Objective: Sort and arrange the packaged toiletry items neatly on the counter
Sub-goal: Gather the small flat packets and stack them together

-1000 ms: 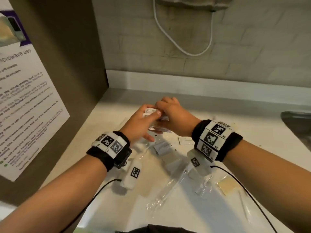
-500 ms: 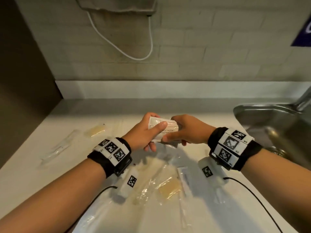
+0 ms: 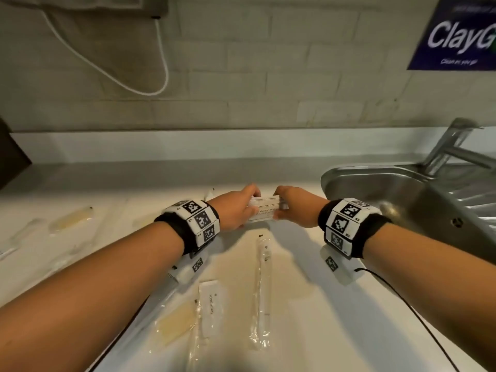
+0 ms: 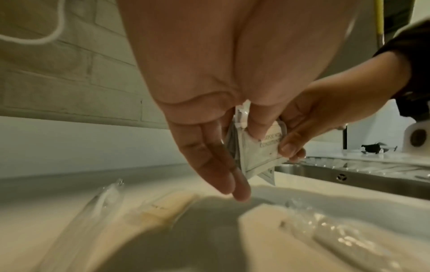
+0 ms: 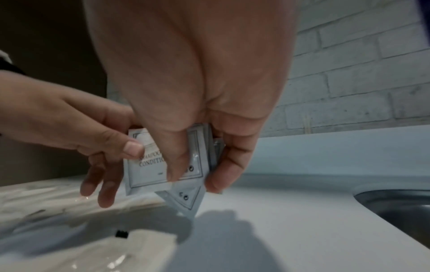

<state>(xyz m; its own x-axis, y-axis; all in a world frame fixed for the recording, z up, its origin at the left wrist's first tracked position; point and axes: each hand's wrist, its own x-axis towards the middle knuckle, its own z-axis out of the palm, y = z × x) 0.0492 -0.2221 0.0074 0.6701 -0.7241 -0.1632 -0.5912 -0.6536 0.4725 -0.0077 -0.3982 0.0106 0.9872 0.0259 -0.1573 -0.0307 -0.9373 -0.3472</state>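
Observation:
A small stack of white shampoo-and-conditioner sachets hangs just above the white counter, held from both ends. My left hand pinches its left end with thumb on the front. My right hand pinches the right end, thumb in front and fingers behind. One sachet corner points down, close to the counter. Nearer me lie a wrapped toothbrush, a white toothpaste sachet and a wrapped yellowish bar.
A steel sink with a tap lies right of the hands. More wrapped items are spread on the counter's left. A white cable hangs on the tiled wall behind. A dark cabinet edge stands far left.
Both hands have carried the sachets away from the pile, rightward and toward the back wall near the sink. The view has swung right with them.

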